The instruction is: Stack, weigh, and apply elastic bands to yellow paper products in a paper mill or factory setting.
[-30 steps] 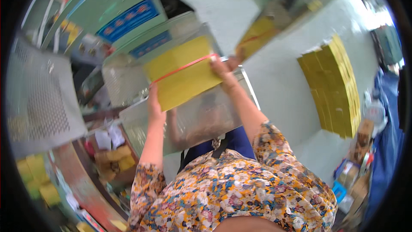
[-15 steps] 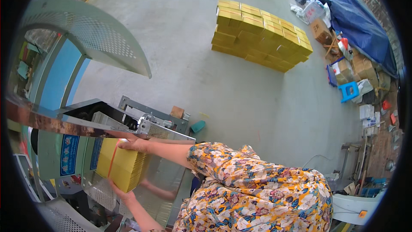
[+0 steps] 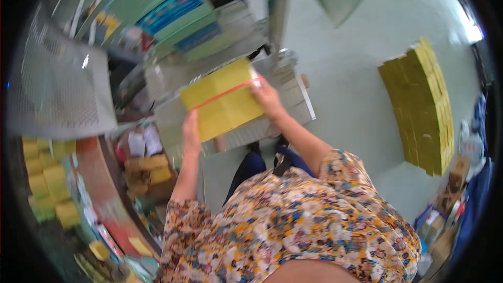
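A thick yellow paper bundle (image 3: 222, 106) with an orange-red strap across it is between my two hands, over a shiny metal machine table (image 3: 299, 104). My left hand (image 3: 192, 132) is pressed along the bundle's near left side, fingers together. At the right end my right hand (image 3: 266, 97) grips it beside the strap, near a whitish patch on the edge. The bundle's underside is hidden, so whether it rests on the table or is lifted I cannot tell.
Beyond the table stands the green machine housing (image 3: 170, 8) with blue labels. A perforated metal guard (image 3: 63, 81) sits at the left. Yellow packs (image 3: 50, 178) lie by a reddish bench (image 3: 102, 183). A stack of yellow bundles (image 3: 416, 107) stands on the floor at right.
The view has swung left, bringing machine and hands toward the middle. The strapped bundle has turned and come away from the machine housing toward me, both hands still on it.
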